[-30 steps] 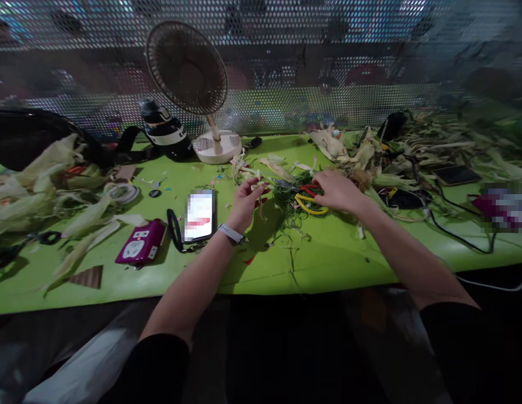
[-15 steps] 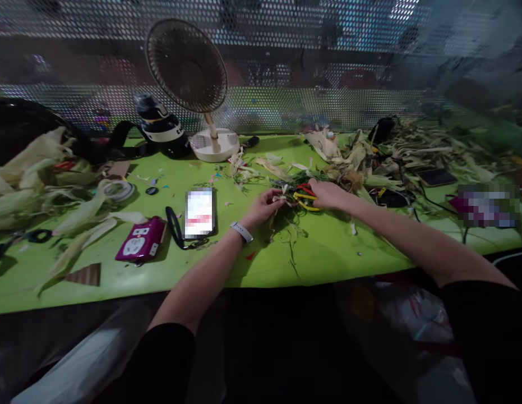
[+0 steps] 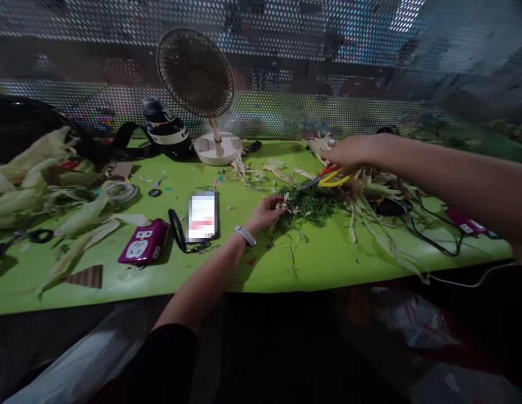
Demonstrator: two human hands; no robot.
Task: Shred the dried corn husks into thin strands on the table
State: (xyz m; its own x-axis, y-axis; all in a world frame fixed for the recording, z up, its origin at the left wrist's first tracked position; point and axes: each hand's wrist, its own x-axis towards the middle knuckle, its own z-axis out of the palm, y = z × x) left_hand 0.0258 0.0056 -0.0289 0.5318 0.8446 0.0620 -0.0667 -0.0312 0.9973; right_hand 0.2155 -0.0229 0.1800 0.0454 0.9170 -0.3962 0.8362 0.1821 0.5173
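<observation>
My left hand (image 3: pixel 268 212), with a white band on the wrist, has its fingers pinched on small pale husk flowers (image 3: pixel 287 205) at the left edge of a bunch of green strands (image 3: pixel 315 206). My right hand (image 3: pixel 347 154) is behind and right of that bunch. It is closed on scissors (image 3: pixel 328 178) with red and yellow handles, whose blades point left above the green strands. Dry husks (image 3: pixel 370 188) lie below and right of my right hand, partly hidden by the forearm.
On the green table (image 3: pixel 244 269) are a phone (image 3: pixel 202 216), a purple pouch (image 3: pixel 143 242), a fan (image 3: pixel 218 147), a dark bottle (image 3: pixel 168 132), a tape roll (image 3: pixel 121 192) and husks (image 3: pixel 29 196) at left. Cables (image 3: pixel 437 241) trail at right. Perforated metal stands behind.
My right hand has moved up and to the right with the scissors, away from my left hand, uncovering the green strands. My left hand has stayed nearly in place.
</observation>
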